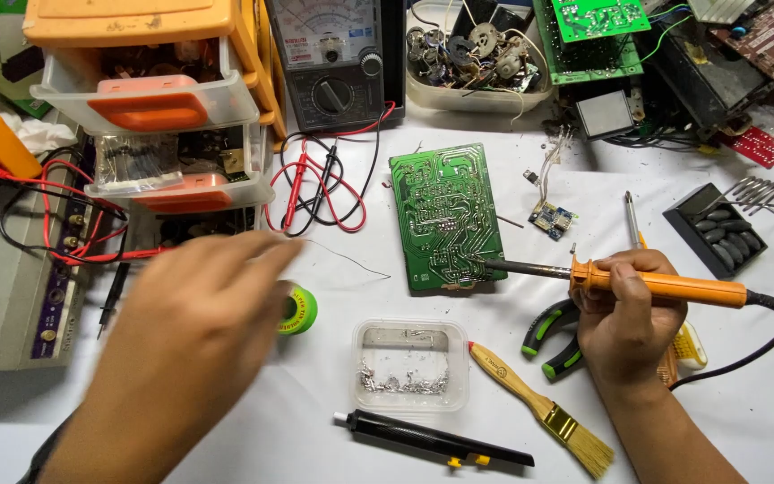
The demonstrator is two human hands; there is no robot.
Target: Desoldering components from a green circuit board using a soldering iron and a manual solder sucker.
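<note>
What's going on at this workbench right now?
A person is working on electronics at a white table. The right hand grips an orange-handled soldering iron, its metal tip resting on the lower right corner of a green printed circuit board. The left hand, blurred, pinches a thin strand of solder wire drawn from a small green spool. A clear plastic tub of metal scraps sits in front.

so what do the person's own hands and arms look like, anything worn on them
Both hands are bare: no gloves, rings or watch show. The right hand has a bare wrist and forearm down to the picture's edge, with no sleeve in view. The left hand is motion-blurred; its forearm also looks bare, with only a thin dark edge, perhaps a sleeve, by the bottom of the frame.
</note>
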